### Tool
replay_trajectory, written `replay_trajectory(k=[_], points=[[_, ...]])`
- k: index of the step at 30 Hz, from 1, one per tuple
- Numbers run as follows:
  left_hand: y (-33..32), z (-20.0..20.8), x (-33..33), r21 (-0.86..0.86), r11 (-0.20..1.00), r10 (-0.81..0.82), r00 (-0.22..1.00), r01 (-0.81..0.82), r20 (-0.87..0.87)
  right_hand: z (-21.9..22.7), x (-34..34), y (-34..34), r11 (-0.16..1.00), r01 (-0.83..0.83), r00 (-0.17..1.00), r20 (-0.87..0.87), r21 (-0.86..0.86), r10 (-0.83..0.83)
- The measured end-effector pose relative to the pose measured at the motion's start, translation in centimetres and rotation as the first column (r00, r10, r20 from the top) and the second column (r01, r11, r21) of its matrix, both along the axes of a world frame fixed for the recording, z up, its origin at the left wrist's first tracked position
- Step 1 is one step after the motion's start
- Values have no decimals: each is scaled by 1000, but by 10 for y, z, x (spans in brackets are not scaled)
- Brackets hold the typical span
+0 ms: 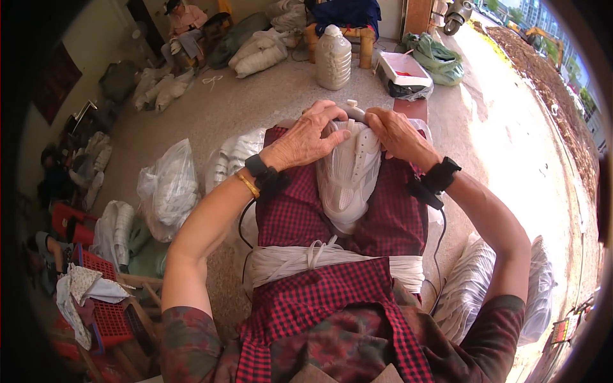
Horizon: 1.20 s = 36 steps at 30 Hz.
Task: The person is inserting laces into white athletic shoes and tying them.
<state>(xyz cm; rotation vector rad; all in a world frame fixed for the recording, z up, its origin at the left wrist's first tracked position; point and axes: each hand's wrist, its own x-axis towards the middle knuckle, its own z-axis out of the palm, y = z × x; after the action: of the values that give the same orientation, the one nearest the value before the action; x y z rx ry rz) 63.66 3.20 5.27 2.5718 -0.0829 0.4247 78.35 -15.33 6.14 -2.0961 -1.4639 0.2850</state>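
Shoe [348,182] at twelve o'clock, toe toward me! My left hand [304,136] grips its opening at eleven, my right hand [402,138] at one; I'm seemingly adjusting it, next needing steady pressure.

White shoe [348,175], held upright.
Toe points toward the wearer, grey collar [353,113] away; eyelets [362,142] line the lacing area. Position: between the thighs [397,220].

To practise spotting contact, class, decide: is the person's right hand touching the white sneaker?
Touching. The head view shows the right hand with its fingers bent over the edge of the white sneaker, near its eyelets, no gap showing.
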Motion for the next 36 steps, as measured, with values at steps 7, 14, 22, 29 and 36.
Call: replay_trajectory(k=[7,14,22,29,36], points=[[-17,4,8,18,996,84,984,-88,157,-17,2,-10,922,-278,896,419,270,147],[-13,-18,16,17,975,215,955,-223,204,-31,19,2,894,-321,932,269,311,241],[3,-18,9,-16,999,52,986,-50,156,-37,12,4,922,-304,914,346,238,212],[-27,-7,-77,-307,931,236,968,-198,89,-16,-42,-62,944,150,956,-288,295,-62],[-52,-17,-137,-243,970,-94,965,33,-244,-35,-110,-103,945,-326,945,31,-2,326]])
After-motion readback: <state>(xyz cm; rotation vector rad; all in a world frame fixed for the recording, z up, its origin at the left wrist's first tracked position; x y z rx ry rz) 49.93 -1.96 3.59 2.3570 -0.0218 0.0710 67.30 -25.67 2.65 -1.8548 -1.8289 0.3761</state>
